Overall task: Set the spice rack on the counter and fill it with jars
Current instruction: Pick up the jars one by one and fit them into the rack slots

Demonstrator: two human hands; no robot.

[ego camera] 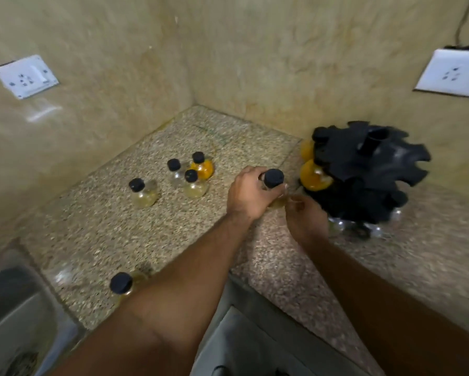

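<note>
1. Spice rack (pixel 363 169), black and tiered, stands on the speckled counter (pixel 105 213) at the right, close to the corner wall; its arms jut outward and a dark post rises from its top.
2. Two jars with orange contents (pixel 313 178) sit in the rack's left side, one above the other, and clear jars (pixel 344 226) show along its bottom tier, blurred.
3. The left hand (pixel 251 192) wraps around a black-capped jar (pixel 274 178) just left of the rack, its grip pressed around the neck below the cap.
4. The right hand (pixel 306 215) is beneath and beside that same jar, fingers touching its lower body; it appears to be pinching the glass, though blur makes the hold hard to judge.
5. Four more capped jars stand in a loose group farther left on the counter: one with orange contents (pixel 202 166), a clear one (pixel 175 172) beside it, a pale yellow one (pixel 194 183) in front, and another pale one (pixel 142 192) apart to the left.
6. A further jar (pixel 122 284) lies near the counter's front edge, partly hidden by the left forearm.
7. A steel sink (pixel 13 308) is at lower left, and white socket plates (pixel 24 76) are set into both walls.
</note>
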